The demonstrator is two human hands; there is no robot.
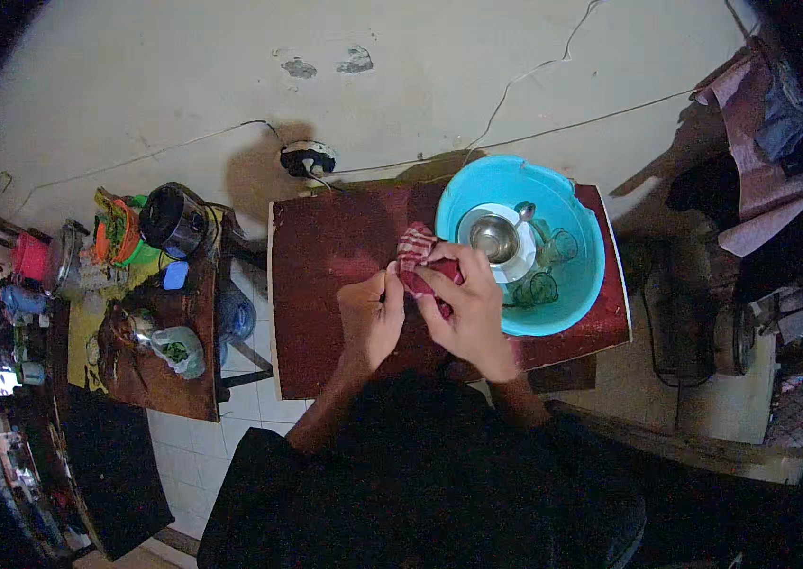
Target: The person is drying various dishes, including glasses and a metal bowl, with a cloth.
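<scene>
A red-and-white striped cloth (416,245) is bunched up between my two hands, above the dark red tabletop (344,242). My right hand (469,313) grips most of it, with the fingers folded into the fabric. At the cloth's left edge, my left hand (371,316) is curled with its thumb pressed against the fabric. Whether something small is wrapped inside is hidden. Just right of my right hand stands a turquoise plastic basin (590,284). In it are a white plate (526,249), a metal bowl (494,238), a spoon (526,212) and glass mugs (536,288).
To the left, a wooden side table (192,391) bears a dark pot (172,219), a blue object (175,275) and a plastic bag with greens (180,352). A socket (307,158) with cables sits on the wall behind. Cloths (757,156) hang at the right.
</scene>
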